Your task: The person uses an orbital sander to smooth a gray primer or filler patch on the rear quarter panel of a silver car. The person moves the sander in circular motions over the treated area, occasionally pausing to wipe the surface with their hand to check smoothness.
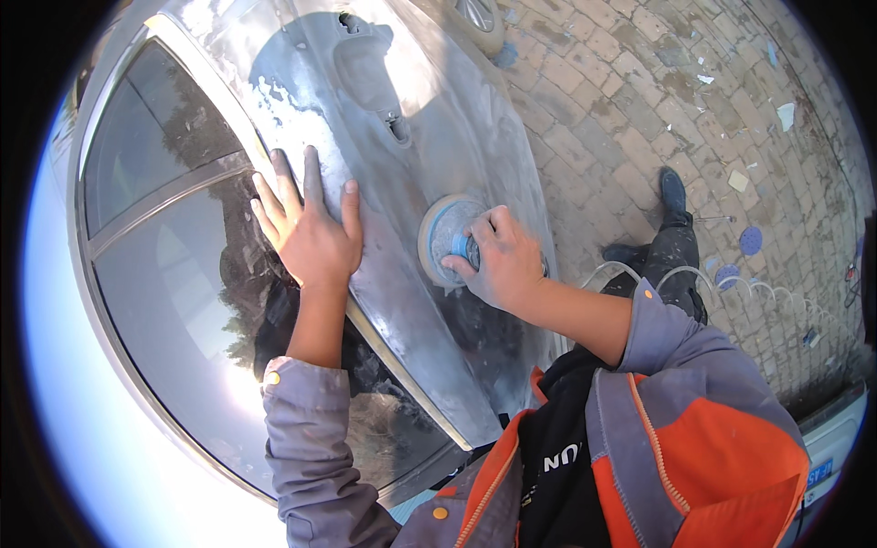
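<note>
My right hand (504, 258) is wrapped round the body of a round air sander (442, 239) with a pale disc and a blue band. The sander's disc rests against the sanded grey car door (402, 301), below the handle recess. Flat on the upper edge of the door, beside the window, lies my left hand (315, 228) with its fingers spread and dusty. Part of the sander is hidden under my right palm. A bare, scuffed patch and holes show around the handle recess (365, 73).
Dark car windows (174, 265) fill the left side. A pale coiled air hose (685, 271) trails right from near my body over the brick paving (603, 119). Purple sanding discs (751, 240) and paper scraps lie there. A wheel (480, 23) stands at the top; another vehicle (836, 438) is lower right.
</note>
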Available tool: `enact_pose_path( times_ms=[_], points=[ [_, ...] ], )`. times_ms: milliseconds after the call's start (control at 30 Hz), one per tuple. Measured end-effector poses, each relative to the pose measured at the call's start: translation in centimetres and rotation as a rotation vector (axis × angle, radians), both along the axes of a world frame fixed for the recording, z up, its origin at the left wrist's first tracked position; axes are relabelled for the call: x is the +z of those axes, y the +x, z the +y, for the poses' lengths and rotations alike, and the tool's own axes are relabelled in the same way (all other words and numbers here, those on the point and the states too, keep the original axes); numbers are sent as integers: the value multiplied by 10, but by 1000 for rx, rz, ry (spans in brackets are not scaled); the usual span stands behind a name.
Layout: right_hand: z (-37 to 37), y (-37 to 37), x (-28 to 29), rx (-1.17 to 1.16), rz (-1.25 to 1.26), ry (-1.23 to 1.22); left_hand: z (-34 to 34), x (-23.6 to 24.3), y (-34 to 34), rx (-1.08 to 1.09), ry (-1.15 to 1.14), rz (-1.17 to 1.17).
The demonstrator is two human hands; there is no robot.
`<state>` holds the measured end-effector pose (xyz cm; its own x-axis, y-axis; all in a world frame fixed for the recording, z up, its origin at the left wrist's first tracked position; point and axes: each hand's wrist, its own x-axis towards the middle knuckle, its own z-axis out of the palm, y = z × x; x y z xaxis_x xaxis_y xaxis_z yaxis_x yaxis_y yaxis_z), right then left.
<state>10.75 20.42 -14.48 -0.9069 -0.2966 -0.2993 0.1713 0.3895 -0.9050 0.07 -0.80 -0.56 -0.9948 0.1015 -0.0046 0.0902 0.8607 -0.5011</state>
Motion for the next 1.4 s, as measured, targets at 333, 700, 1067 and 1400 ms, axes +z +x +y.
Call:
enact_pose_path(
  times_ms=[333, 700, 1067, 1400],
  points=[
    [-1, 11, 0, -53, 79, -32, 0, 0, 0, 24, -4, -20],
    [5, 20, -5, 9, 58, -56, -1, 0, 0, 18, -22, -15],
    [17, 34, -18, 93, 174, -81, 0, 1, 0, 10, -8, -15],
    [20, -36, -51, 294, 670, -117, 2, 3, 0, -3, 4, -8]
  ],
)
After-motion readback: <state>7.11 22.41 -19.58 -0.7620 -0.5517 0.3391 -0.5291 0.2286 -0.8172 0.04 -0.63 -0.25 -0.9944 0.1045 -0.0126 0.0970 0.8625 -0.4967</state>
